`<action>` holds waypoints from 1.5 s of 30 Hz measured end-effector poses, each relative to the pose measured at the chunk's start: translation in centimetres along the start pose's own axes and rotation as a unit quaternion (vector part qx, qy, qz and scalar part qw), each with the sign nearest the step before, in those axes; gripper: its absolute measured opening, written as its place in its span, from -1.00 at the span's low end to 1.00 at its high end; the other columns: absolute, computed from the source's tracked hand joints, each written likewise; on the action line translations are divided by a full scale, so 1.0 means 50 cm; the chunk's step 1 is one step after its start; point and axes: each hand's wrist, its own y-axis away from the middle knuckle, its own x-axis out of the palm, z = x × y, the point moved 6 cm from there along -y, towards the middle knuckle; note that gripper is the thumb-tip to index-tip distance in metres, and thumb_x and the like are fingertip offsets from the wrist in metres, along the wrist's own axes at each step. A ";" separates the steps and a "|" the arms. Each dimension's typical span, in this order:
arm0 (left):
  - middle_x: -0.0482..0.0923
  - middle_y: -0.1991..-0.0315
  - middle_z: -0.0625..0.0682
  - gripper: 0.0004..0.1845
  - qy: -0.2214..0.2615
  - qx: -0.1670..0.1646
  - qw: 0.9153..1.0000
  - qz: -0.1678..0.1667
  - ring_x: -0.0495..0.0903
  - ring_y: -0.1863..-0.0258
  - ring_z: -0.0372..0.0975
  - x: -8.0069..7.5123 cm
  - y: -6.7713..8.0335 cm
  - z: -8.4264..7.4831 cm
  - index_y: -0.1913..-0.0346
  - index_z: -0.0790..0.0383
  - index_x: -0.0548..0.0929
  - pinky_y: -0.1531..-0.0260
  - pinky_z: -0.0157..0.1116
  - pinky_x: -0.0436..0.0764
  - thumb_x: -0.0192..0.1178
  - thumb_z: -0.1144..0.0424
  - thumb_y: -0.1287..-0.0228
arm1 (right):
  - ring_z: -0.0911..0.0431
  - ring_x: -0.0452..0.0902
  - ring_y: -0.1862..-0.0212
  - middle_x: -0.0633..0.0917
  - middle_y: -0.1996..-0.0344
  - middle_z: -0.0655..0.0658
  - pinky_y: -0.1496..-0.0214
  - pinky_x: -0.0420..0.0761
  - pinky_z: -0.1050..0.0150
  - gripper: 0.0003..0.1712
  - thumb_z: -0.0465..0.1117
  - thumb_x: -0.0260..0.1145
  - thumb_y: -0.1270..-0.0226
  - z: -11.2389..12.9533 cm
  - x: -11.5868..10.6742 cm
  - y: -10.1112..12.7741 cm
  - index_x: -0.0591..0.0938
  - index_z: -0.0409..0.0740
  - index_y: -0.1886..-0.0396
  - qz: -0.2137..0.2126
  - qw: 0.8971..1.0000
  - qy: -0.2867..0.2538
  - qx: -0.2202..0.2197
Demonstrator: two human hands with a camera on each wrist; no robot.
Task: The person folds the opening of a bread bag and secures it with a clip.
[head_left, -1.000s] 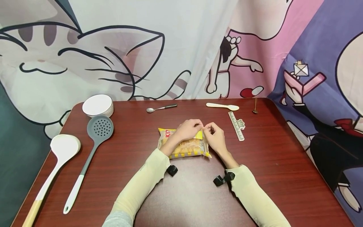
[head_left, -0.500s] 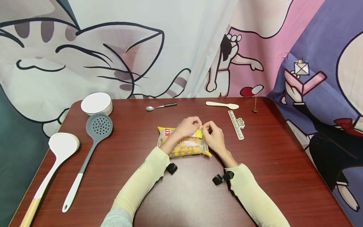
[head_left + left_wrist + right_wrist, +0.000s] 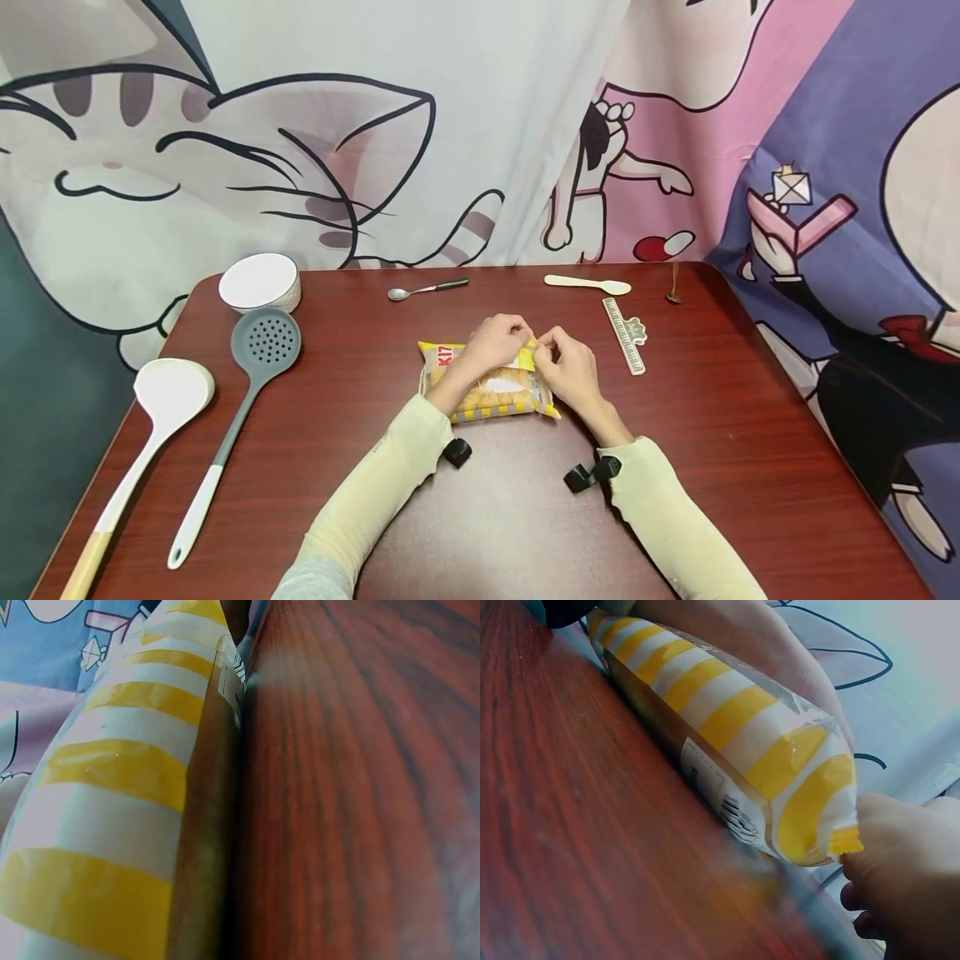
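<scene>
Pillow-shaped, yellow-striped plastic bag is pinched near one corner by left hand and right hand; gentle, even tension advised.

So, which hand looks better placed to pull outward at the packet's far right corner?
Probably the right hand: it is at that corner, outside the packet, whereas the left hand extends across the packet's top from the other side.
</scene>
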 end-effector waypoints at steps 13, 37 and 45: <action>0.53 0.46 -0.09 -0.71 -0.006 0.009 1.000 0.017 0.47 0.42 -0.22 0.006 0.000 0.000 0.38 0.03 0.62 0.30 -0.22 0.37 0.06 0.02 -0.49 | 0.21 0.33 0.64 0.52 0.61 0.11 0.58 0.38 0.23 -0.91 -0.25 0.23 -0.15 0.022 -0.008 0.004 0.55 0.04 0.49 -0.004 0.991 0.079 -0.112; 0.61 0.42 -0.13 -0.84 0.003 0.024 1.000 -0.016 0.53 0.45 -0.25 -0.004 0.002 -0.001 0.16 -0.03 0.70 0.34 -0.22 0.44 0.12 0.11 -0.39 | 0.27 0.28 0.68 0.50 0.75 0.07 0.56 0.34 0.25 -0.93 -0.21 0.18 -0.16 0.012 -0.003 -0.003 0.58 -0.05 0.44 -0.029 0.997 0.028 -0.061; 0.54 0.45 -0.11 -0.90 -0.036 0.090 0.995 0.028 0.47 0.48 -0.23 0.007 0.001 -0.018 0.17 -0.10 0.59 0.39 -0.25 0.40 0.09 0.20 -0.42 | 0.24 0.28 0.67 0.48 0.75 0.08 0.55 0.33 0.26 -0.95 -0.23 0.19 -0.11 0.012 -0.007 0.003 0.57 -0.07 0.47 -0.025 0.998 0.019 -0.046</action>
